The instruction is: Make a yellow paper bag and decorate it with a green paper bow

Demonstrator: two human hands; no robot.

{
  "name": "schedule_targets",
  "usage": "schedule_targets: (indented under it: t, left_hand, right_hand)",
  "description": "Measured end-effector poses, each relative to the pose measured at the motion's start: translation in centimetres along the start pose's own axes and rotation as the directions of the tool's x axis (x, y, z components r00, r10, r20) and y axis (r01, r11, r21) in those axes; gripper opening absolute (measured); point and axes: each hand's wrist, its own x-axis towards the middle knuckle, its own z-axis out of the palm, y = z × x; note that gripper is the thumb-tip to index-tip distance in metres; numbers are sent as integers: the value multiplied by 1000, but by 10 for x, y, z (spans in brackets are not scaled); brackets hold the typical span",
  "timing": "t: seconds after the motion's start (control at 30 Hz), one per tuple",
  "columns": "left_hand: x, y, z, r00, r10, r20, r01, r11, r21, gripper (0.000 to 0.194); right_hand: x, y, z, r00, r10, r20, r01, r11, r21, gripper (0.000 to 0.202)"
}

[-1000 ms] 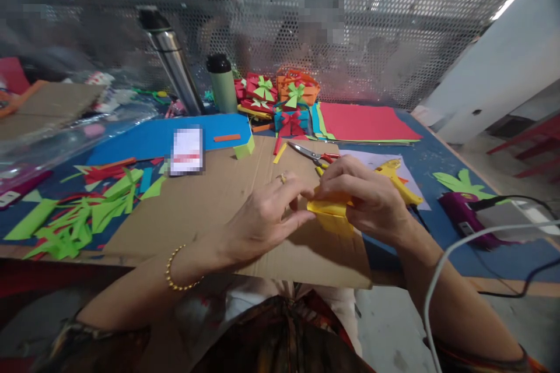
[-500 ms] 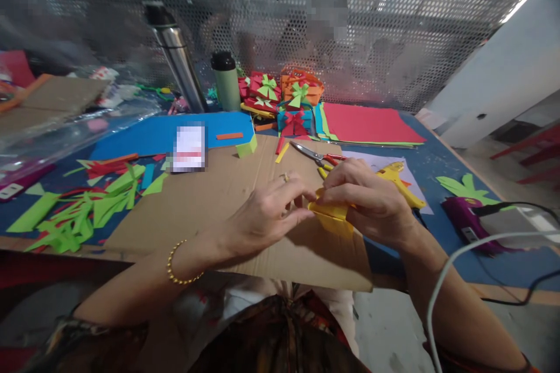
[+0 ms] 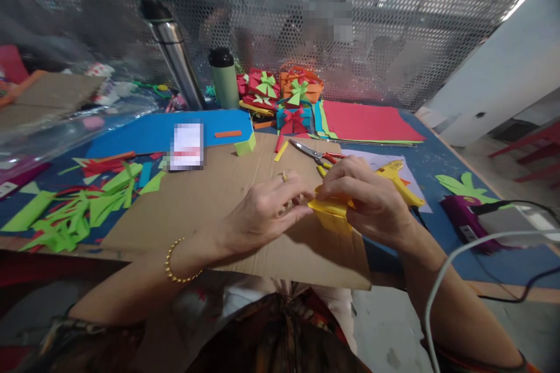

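Dim light, soft shadows, stretched edges

Cardboard sheet (image 3: 196, 204) lies on the table (image 3: 441, 154); paper scraps (image 3: 83, 210) to its left. Scissors (image 3: 306, 150) lie at its far right part, left of the glue gun (image 3: 400, 180). Behind: flask (image 3: 177, 61), bottle (image 3: 225, 84), paper baskets (image 3: 301, 90), stacked sheets (image 3: 367, 122), left to right.

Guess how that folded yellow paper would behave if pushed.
The folded yellow paper would probably dent under a firm push, as its walls look thin. It is likely light: the left hand and right hand grip it only with fingers.
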Motion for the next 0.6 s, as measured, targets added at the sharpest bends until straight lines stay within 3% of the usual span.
schedule_targets:
  t: [0.33, 0.6]
  left_hand:
    - [1, 6, -1, 1000, 4, -12, -4, 1000, 16, 10]
    - [2, 6, 1, 999, -10, -45, 10, 1000, -10, 9]
  right_hand:
    - [0, -1, -1, 999, 38, 11, -39, 997, 71, 28]
    - [2, -1, -1, 1000, 5, 1, -5, 994, 106, 27]
